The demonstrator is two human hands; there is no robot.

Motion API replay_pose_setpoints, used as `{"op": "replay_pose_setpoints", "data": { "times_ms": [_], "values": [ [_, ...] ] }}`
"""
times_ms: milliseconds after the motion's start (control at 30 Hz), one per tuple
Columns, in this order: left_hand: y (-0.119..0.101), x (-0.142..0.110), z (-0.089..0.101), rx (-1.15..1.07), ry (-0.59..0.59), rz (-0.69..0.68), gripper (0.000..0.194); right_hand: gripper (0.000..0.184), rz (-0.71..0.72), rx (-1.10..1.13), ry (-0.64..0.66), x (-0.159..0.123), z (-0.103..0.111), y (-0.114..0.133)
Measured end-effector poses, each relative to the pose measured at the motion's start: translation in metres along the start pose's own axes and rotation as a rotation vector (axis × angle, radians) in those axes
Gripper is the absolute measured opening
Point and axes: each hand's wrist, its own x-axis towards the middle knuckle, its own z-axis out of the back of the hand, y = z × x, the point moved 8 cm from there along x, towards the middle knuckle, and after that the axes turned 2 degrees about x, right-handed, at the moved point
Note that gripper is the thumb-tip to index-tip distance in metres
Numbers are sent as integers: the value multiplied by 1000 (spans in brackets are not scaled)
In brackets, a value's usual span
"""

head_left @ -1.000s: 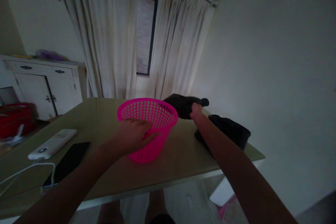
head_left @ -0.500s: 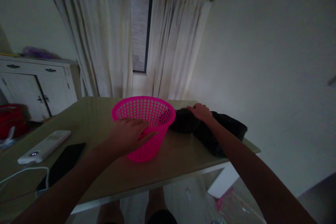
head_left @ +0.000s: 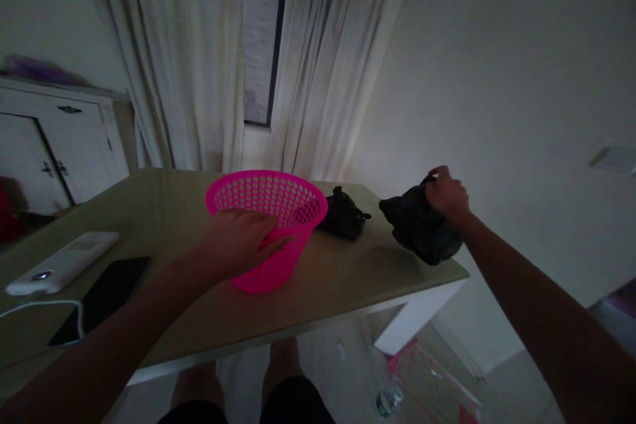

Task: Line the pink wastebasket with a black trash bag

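Observation:
A bright pink perforated plastic basket [head_left: 271, 209] stands on a pale table [head_left: 342, 281]. My left hand [head_left: 242, 244] lies against the basket's near side, fingers spread flat on it. My right hand [head_left: 446, 193] is closed on a bunched black cloth [head_left: 417, 228] and holds it lifted above the table's right corner. A second black cloth bundle [head_left: 344, 214] lies on the table just right of the basket.
A white power bank [head_left: 59, 263] with a cable and a dark phone [head_left: 102, 290] lie at the table's left. White cabinet [head_left: 59, 146] and curtains [head_left: 193, 59] stand behind. A bottle [head_left: 390, 401] and pink bag lie on the floor under the right corner.
My right hand set one black bundle down next to the basket, then moved right and picked up the other black cloth. The left hand stayed on the basket.

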Motion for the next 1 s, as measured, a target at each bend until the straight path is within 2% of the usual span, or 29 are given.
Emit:
{"op": "replay_pose_setpoints", "data": {
  "times_ms": [100,233,300,400,500,567,667,733,800,900,1000],
  "values": [
    [-1,-1,1,-48,-6,-5,47,39,241,290,-200,10,75,43],
    [-2,-1,8,-201,-51,14,46,32,608,581,-470,-3,154,95],
    [3,1,17,-344,-127,50,45,34,783,619,-644,-18,181,117],
    [17,7,35,-481,-272,108,41,51,959,669,-842,-42,202,146],
    [33,16,53,-528,-416,155,42,59,1125,725,-946,-66,207,175],
    [42,25,61,-605,-486,162,58,55,1245,719,-1000,-83,205,195],
    [51,39,68,-777,-579,138,93,43,1411,648,-1033,-107,197,225],
    [57,45,71,-877,-645,122,102,44,1502,558,-1040,-119,187,241],
    [62,50,75,-938,-674,102,88,51,1571,473,-1028,-124,173,253],
    [67,51,82,-927,-669,59,41,61,1625,380,-894,-118,146,266],
    [76,32,93,-831,-801,97,23,61,1635,329,-726,-112,116,271]
  ]
}}
